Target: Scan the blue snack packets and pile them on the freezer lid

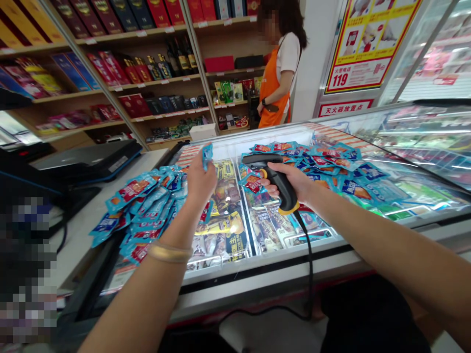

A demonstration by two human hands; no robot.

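Note:
My left hand (199,179) is raised over the glass freezer lid (257,255) and pinches a small blue snack packet (207,155) upright at the fingertips. My right hand (292,182) grips a black barcode scanner (274,177) with a yellow base, its head pointing left toward the packet; its black cable (308,264) drops over the freezer's front edge. A heap of blue and red snack packets (142,211) lies to the left of my left hand. A second, wider heap of the same packets (331,164) lies behind and right of the scanner.
A black cash register (84,164) stands on the white counter at left. A person in an orange apron (277,83) stands behind the freezer by wooden shelves of boxed goods (147,68). More glass-topped freezers (423,142) extend right. Frozen goods show under the glass.

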